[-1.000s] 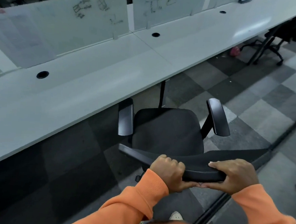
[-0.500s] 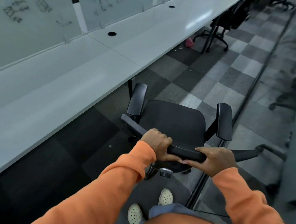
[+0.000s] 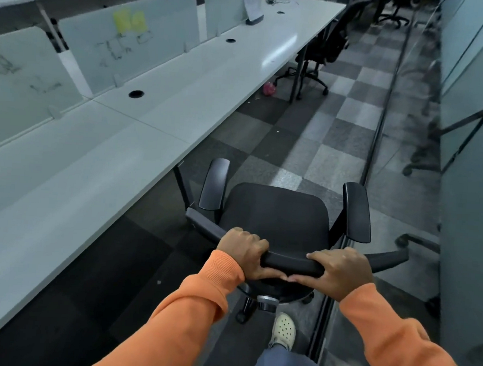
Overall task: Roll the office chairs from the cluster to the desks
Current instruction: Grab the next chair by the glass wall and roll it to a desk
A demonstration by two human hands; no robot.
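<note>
One long white desk [image 3: 94, 173] runs down the left of the frame, its desk leg [image 3: 183, 187] just beside the left armrest [image 3: 214, 184]. Your left hand [image 3: 241, 252] curls over the top edge of the backrest [image 3: 289, 260]. The office chair [image 3: 275, 216] stands at lower centre in the aisle, seat facing away from you, not yet tucked under. Your right hand [image 3: 339, 269] clamps the same edge, thumbs nearly meeting underneath. Push evenly through both wrists, swing the seat leftward toward the desk, keep the armrest off that leg, and mind the floor track [image 3: 379, 129] on the right, where castors could snag.
</note>
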